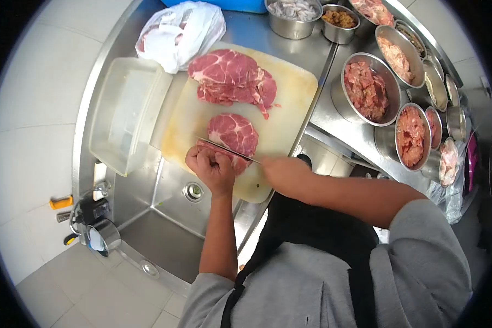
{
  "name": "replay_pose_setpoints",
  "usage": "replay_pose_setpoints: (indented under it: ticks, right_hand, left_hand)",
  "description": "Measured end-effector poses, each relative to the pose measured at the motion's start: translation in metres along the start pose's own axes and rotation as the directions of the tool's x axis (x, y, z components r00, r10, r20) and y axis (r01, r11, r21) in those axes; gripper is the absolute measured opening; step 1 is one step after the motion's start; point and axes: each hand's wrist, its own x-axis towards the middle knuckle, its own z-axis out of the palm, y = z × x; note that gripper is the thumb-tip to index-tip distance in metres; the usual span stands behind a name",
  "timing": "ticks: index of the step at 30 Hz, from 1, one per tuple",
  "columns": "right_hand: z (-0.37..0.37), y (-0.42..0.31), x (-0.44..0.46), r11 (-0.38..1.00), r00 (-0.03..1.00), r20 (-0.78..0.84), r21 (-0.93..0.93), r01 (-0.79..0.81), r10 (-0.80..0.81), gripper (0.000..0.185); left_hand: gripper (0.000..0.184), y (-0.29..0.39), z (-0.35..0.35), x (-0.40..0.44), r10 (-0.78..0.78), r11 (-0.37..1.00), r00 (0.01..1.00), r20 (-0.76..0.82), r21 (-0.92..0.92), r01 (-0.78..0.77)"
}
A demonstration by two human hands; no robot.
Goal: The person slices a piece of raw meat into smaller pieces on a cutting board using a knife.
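Note:
A round slice of marbled red meat [234, 133] lies on the white cutting board [296, 82], with a knife [224, 147] across its near part. My right hand [281, 174] is closed round the knife's handle, which it mostly hides. My left hand [210, 168] has its fingers curled on the strip of meat on the near side of the blade. Whether those fingers pinch the strip or only press on it is hidden. Farther up the board rests a larger stack of meat slices [227, 74].
Left of the board stands an empty clear plastic container [106, 117], with a white plastic bag [180, 35] behind it. A steel sink [172, 224] with a drain lies nearer. At right, several steel bowls [339, 95] of meat crowd the counter.

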Motion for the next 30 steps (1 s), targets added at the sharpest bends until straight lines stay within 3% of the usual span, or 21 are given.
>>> replay_pose_setpoints:
  ticks: [2, 3, 4, 5, 6, 7, 8, 10, 12, 13, 15, 16, 18, 19, 20, 21, 22, 24, 26, 28, 30]
  right_hand:
    - [-0.019, 0.017, -0.053, 0.993, 0.987, 0.112, -0.06, -0.105, 0.111, 0.019]
    - [-0.027, 0.025, -0.075, 0.987, 0.979, 0.137, -0.081, -0.14, 0.151, 0.019]
    - [-0.035, 0.033, -0.093, 0.978, 0.976, 0.137, -0.141, -0.15, 0.17, 0.019]
    - [-0.043, 0.04, -0.107, 0.966, 0.972, 0.137, -0.199, -0.162, 0.192, 0.019]
    - [-0.05, 0.049, -0.116, 0.968, 0.975, 0.122, -0.194, -0.158, 0.184, 0.019]
    - [-0.057, 0.057, -0.123, 0.959, 0.983, 0.103, -0.259, -0.119, 0.15, 0.018]
    - [-0.063, 0.064, -0.13, 0.942, 0.99, 0.085, -0.326, -0.08, 0.114, 0.017]
    - [-0.073, 0.073, -0.145, 0.933, 0.994, 0.04, -0.351, -0.085, 0.106, 0.015]
    - [-0.074, 0.084, -0.157, 0.922, 0.996, -0.002, -0.38, -0.081, 0.087, 0.012]
    - [-0.067, 0.093, -0.163, 0.922, 0.991, -0.109, -0.368, -0.119, 0.084, 0.012]
    - [-0.059, 0.104, -0.17, 0.922, 0.959, -0.262, -0.335, -0.192, 0.104, 0.01]
    - [-0.057, 0.107, -0.175, 0.922, 0.956, -0.276, -0.339, -0.189, 0.094, 0.01]
    - [-0.055, 0.113, -0.182, 0.92, 0.934, -0.318, -0.294, -0.261, 0.164, 0.012]
    - [-0.053, 0.118, -0.185, 0.929, 0.927, -0.344, -0.271, -0.253, 0.152, 0.013]
    - [-0.053, 0.119, -0.189, 0.942, 0.919, -0.365, -0.231, -0.245, 0.15, 0.015]
    - [-0.054, 0.121, -0.192, 0.95, 0.916, -0.375, -0.208, -0.234, 0.144, 0.016]
    - [-0.055, 0.124, -0.195, 0.956, 0.911, -0.389, -0.186, -0.225, 0.139, 0.016]
    - [-0.057, 0.129, -0.2, 0.953, 0.898, -0.395, -0.143, -0.267, 0.192, 0.016]
    - [-0.062, 0.132, -0.203, 0.959, 0.899, -0.4, -0.137, -0.25, 0.178, 0.017]
    - [-0.06, 0.142, -0.201, 0.962, 0.892, -0.433, -0.166, -0.217, 0.127, 0.018]
    - [-0.072, 0.133, -0.199, 0.963, 0.906, -0.402, -0.163, -0.213, 0.133, 0.02]
  left_hand:
    - [0.008, 0.007, -0.006, 0.005, -0.084, 0.993, 0.993, 0.085, 0.085, 0.077]
    - [0.005, 0.007, -0.01, 0.015, 0.005, 0.976, 0.993, 0.114, 0.217, -0.03]
    - [0.005, 0.013, -0.014, 0.034, 0.024, 0.974, 0.993, 0.113, 0.222, -0.049]
    - [0.01, 0.027, -0.018, 0.059, -0.238, 0.963, 0.955, 0.177, 0.169, 0.209]
    - [0.016, 0.033, -0.019, 0.08, -0.477, 0.879, 0.843, 0.25, 0.133, 0.458]
    - [0.032, 0.021, -0.018, 0.102, -0.423, 0.874, 0.843, 0.331, 0.395, 0.284]
    - [0.032, 0.015, -0.007, 0.111, -0.411, 0.877, 0.852, 0.325, 0.395, 0.272]
    - [0.046, 0.016, 0.01, 0.133, -0.636, 0.692, 0.588, 0.499, 0.706, 0.15]
    - [0.055, 0.042, 0.026, 0.147, -0.744, 0.657, 0.235, 0.626, 0.75, 0.082]
    - [0.055, 0.037, 0.032, 0.139, -0.745, 0.652, 0.257, 0.616, 0.754, 0.08]
    - [0.06, 0.005, 0.046, 0.12, -0.638, 0.694, 0.479, 0.603, 0.72, 0.02]
    - [0.06, 0.007, 0.05, 0.125, -0.63, 0.696, 0.494, 0.599, 0.718, 0.017]
    - [0.059, 0.011, 0.055, 0.138, -0.674, 0.663, 0.273, 0.686, 0.725, -0.184]
    - [0.053, 0.005, 0.045, 0.14, -0.579, 0.785, 0.308, 0.755, 0.618, -0.037]
    - [0.053, -0.001, 0.034, 0.143, -0.572, 0.786, 0.33, 0.751, 0.617, -0.041]
    - [0.052, 0.009, 0.024, 0.148, -0.567, 0.823, 0.305, 0.765, 0.521, 0.226]
    - [0.051, 0.015, 0.013, 0.153, -0.547, 0.795, 0.286, 0.787, 0.38, 0.473]
    - [0.048, 0.015, -0.009, 0.169, -0.568, 0.718, 0.321, 0.758, 0.265, 0.644]
    - [0.048, 0.033, -0.028, 0.182, -0.58, 0.536, 0.334, 0.743, 0.04, 0.844]
    - [0.049, -0.005, -0.036, 0.197, -0.614, 0.504, 0.284, 0.737, 0.089, 0.859]
    - [0.049, -0.062, -0.034, 0.188, -0.661, 0.608, 0.355, 0.661, 0.194, 0.77]
